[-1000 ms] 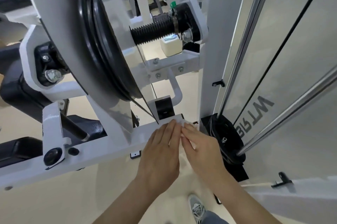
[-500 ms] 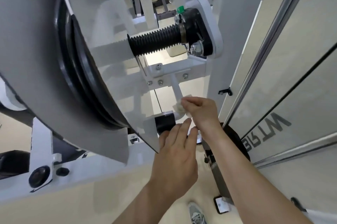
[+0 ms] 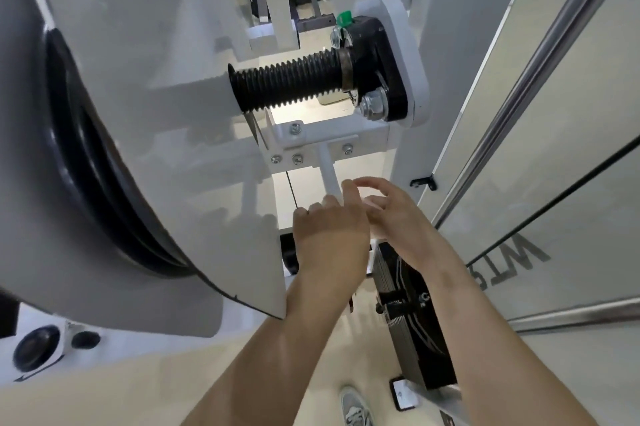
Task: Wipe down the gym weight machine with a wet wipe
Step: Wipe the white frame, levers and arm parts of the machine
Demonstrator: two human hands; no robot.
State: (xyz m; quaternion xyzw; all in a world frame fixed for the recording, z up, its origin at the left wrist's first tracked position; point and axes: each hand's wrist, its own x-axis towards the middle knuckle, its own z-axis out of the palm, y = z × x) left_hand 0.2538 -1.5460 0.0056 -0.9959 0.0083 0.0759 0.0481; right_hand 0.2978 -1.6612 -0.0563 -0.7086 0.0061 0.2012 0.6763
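At the far left a large black pulley wheel (image 3: 90,162) sat behind the pale grey guard plate (image 3: 166,113) of the weight machine; below it a white frame bar (image 3: 114,353) carried two black round caps; right of the plate a black ribbed grip (image 3: 291,82) stuck out sideways from a black bracket with a large steel nut (image 3: 372,106), a small green tab (image 3: 344,18) above it; under the grip a white cross bracket (image 3: 325,138) with small screws held a thin white rod (image 3: 329,176) that ran down toward the hands; the left hand (image 3: 329,238) was curled with its fingers together around the lower part of that rod, back of the hand to the camera; the right hand (image 3: 391,214) was just beside it and touching it, fingers (image 3: 353,184) bent and slightly apart at the rod; the wet wipe could not be made out, apparently hidden between the two hands; below the right forearm stood the black weight stack (image 3: 412,321); on the beige floor a grey shoe (image 3: 353,408) showed; at the far right chrome guide rods (image 3: 519,86) ran past a frosted panel (image 3: 571,148) with mirrored lettering.
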